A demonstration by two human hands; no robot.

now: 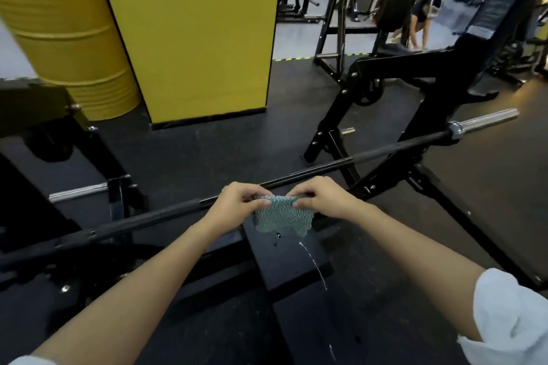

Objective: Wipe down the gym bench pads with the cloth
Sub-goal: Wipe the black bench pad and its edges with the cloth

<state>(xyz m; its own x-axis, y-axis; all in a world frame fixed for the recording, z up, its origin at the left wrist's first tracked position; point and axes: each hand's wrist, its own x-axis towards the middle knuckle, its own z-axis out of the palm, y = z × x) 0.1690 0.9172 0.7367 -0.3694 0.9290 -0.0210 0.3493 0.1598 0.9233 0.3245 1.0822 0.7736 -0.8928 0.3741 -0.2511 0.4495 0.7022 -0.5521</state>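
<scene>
Cloth [283, 215], teal with a ribbed weave, hangs over the far end of the black bench pad [278, 264], held up by its top edge; I cannot tell if its lower edge touches the pad. At the far left a yellow drum [65, 35] is cut off by the frame's edge, and below it a dark machine frame [35, 109] is too blurred to make out. Next stands a yellow pillar [192, 32] on the black rubber floor [222, 151]. A barbell [148, 218] crosses behind the hands, and its left end runs out of view. The left hand [237, 204] pinches the cloth's upper left corner and the right hand [321, 198] pinches the upper right, close together, with curled fingers hiding most of that top edge. A pale thread [314, 264] trails down the pad (whose near end is cut off at the bottom edge). To the right a black rack [385, 115] carries the bar's chrome sleeve [486, 117]. Behind it a crouching person [421, 21] is partly hidden. A white cuff [516, 314] shows at the lower right.
</scene>
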